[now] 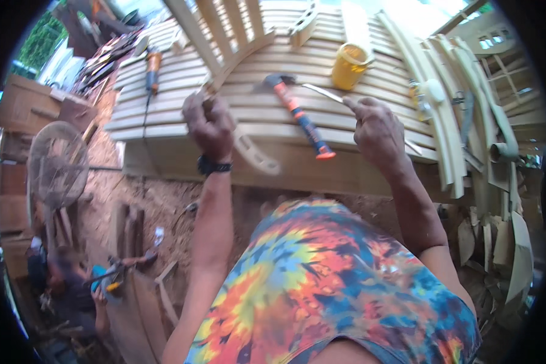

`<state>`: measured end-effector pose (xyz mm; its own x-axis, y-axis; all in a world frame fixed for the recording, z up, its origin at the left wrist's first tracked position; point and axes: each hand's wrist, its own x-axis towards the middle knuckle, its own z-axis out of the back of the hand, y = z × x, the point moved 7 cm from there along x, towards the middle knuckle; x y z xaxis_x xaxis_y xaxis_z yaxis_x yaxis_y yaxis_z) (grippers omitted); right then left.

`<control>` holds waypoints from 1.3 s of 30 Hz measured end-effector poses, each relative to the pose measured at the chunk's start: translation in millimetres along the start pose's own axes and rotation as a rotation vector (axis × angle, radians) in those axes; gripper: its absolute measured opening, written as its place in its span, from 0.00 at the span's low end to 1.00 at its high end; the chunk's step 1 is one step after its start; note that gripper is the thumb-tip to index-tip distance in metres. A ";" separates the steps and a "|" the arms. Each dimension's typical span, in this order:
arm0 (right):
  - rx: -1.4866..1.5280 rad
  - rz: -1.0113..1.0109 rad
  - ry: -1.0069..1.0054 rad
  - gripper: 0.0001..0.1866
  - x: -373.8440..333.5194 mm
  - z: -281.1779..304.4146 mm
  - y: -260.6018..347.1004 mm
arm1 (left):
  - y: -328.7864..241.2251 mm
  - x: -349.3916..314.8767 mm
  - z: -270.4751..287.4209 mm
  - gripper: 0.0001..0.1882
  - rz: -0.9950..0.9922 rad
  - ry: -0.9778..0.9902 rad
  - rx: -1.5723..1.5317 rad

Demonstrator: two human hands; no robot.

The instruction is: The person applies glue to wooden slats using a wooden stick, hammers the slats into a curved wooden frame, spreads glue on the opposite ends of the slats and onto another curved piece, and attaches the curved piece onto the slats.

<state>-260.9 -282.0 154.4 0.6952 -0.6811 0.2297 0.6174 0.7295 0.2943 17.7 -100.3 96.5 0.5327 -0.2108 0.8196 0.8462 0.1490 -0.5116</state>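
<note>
My left hand (209, 124), with a dark watch on its wrist, is closed around a curved wooden rail (252, 148) with slots cut along its lower end. Several wooden slats (233, 27) stand up from the rail's far part. My right hand (375, 130) grips a thin pale stick (323, 91), its tip pointing left toward the head of a hammer. That claw hammer (300, 115), with an orange and dark blue handle, lies between my hands on the slatted wooden bench top (255, 112). A yellow pot (350, 65) stands beyond my right hand.
An orange corded power tool (153, 71) lies at the bench's left. Another slotted wooden piece (304, 24) rests at the back. Long wooden strips (434, 103) are stacked on the right. A fan (57, 164) stands left, and another person (73, 285) works low at the lower left.
</note>
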 end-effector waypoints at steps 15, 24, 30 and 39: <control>-0.636 0.065 0.188 0.11 185.1 -39.5 -81.5 | -38.6 -7.9 3.4 0.18 -0.055 0.039 0.075; -0.380 -0.153 0.127 0.13 130.3 25.7 -146.2 | -22.1 -1.4 25.6 0.18 -0.049 0.007 0.101; 0.346 -0.160 -0.023 0.17 76.3 16.7 -174.7 | -17.3 -2.1 25.7 0.18 -0.058 0.004 0.084; 1.295 -0.355 0.441 0.21 -9.3 -60.1 -44.5 | -0.7 10.3 17.1 0.11 -0.027 0.034 -0.051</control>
<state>-272.8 -304.3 83.4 0.7817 -0.5623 -0.2698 0.1791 -0.2119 0.9607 22.4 -86.1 109.7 0.5095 -0.2469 0.8243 0.8592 0.0933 -0.5031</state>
